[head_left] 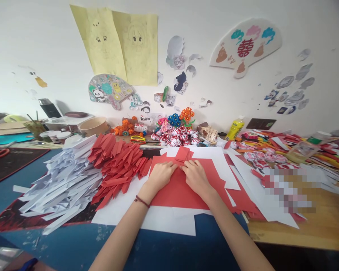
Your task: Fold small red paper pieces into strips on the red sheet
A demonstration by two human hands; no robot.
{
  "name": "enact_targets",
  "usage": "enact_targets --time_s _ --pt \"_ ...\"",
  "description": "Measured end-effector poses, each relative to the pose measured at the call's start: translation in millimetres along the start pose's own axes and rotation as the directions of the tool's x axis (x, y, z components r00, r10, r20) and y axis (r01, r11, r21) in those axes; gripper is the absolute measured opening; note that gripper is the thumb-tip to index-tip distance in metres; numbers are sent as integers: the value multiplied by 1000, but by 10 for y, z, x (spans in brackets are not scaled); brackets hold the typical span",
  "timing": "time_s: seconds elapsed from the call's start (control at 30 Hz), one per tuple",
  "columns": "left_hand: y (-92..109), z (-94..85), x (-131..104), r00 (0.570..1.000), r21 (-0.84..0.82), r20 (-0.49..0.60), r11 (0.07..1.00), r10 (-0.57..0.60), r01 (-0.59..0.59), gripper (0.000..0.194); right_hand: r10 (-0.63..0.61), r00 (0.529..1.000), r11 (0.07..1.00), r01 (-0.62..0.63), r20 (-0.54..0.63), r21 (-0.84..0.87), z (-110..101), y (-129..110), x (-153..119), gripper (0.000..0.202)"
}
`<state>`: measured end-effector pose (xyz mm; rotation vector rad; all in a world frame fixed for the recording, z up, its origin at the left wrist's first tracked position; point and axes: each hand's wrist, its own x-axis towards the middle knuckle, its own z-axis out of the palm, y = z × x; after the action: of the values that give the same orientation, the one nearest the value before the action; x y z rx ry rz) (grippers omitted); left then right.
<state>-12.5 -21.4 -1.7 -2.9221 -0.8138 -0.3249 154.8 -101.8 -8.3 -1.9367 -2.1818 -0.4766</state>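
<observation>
- Blue tabletop [5, 203]: the widest surface, carrying the paper and both heaps of strips.
- White paper sheets [169, 222]: spread under the work, sticking out past the red sheet at front and back.
- Heap of folded white strips [67, 180]: left of the sheets, loosely piled.
- Red paper sheet [180, 195]: lies flat on the white ones, beneath both hands.
- Heap of folded red strips [118, 165]: between the white strips and the left hand.
- Left hand [162, 176] and right hand [197, 177]: side by side over the red sheet's far part, fingers curled, fingertips nearly meeting at the near end of a small red paper piece [183, 153]. That piece lies at the sheet's far edge, between the hands. The step looks like folding or creasing it; the next move calls for level edges and even fingertip pressure. I cannot tell whether either hand pinches the paper or only presses it.
- Round tan tub [93, 127]: open-topped at the back; contents not readable.
- Clear plastic container [303, 152]: among coloured scraps on the right; contents unclear.
- Yellow bottle [235, 128]: upright by the wall, yellow throughout.
- Dark pot [37, 130]: thin sticks stand in it.
- White-lidded jars [64, 135]: closed, contents hidden.
</observation>
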Motion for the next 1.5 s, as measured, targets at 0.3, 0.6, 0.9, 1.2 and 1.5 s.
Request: enact_targets --time_s 0.3,0.6,0.9,1.2,1.5 --pt "49 25 3 1000 -4 7 1000 -13 13 39 21 1000 999 -22 -20 -25 17 -17 -78 35" --pt "19 17 -28 999 2 3 999 -53 53 43 129 992 991 -130 10 41 -14 19 -89 35" --pt "39 56 -14 997 7 5 997 -71 71 37 142 990 985 -143 9 100 18 44 -65 35" --pt "-67 71 -94 987 -191 -26 970 -158 150 54 211 977 902 -187 -20 390 125 214 -170 45" --pt "-75 16 -111 991 -165 -28 978 -135 128 20 195 978 890 -143 -76 434 84 203 -208 22"
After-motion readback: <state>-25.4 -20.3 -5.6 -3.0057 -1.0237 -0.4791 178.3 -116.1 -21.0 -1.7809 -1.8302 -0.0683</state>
